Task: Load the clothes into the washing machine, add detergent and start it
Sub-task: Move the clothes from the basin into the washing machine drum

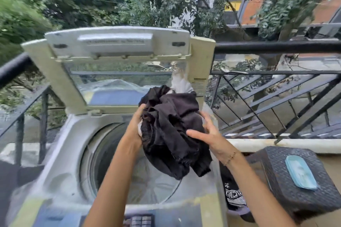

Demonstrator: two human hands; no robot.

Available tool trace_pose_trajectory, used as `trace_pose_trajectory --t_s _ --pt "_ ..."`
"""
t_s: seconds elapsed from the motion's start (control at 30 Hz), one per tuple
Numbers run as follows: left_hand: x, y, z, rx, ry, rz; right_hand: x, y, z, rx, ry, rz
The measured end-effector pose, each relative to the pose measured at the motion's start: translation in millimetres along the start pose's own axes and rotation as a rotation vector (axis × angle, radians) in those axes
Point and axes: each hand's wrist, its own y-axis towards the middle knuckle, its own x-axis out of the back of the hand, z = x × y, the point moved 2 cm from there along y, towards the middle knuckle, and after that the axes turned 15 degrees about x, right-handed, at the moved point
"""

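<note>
A top-loading washing machine [60, 153] stands in front of me with its lid [118, 42] raised. Its drum [147, 182] is open and looks bare inside. I hold a bundle of black clothes [171, 127], with some white cloth showing behind it, above the drum's right side. My left hand [135, 125] grips the bundle's left side. My right hand [206, 132] presses its right side, fingers spread over the cloth. The control panel [140, 220] lies at the near edge.
A dark woven stool [295, 190] with a light blue lid-like object [300, 173] on it stands to the right. A dark garment with white print [235, 197] lies between stool and machine. Black balcony railings [276, 47] run behind and to the left.
</note>
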Motion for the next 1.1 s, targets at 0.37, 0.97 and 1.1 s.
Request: trace_pose_trajectory --t_s 0.37,0.97,1.1 --pt "121.4 32.4 0.9 -0.077 0.192 -0.045 -90.6 39.3 -87.8 -0.08 -0.669 -0.088" --pt "17.3 36.2 60.4 -0.137 0.324 -0.374 -42.4 9.8 -64.8 -0.112 -0.628 -0.117" --pt "-62.4 25.6 78.0 -0.21 0.254 -0.288 12.0 -1.6 -31.6 -0.015 -0.5 -0.236"
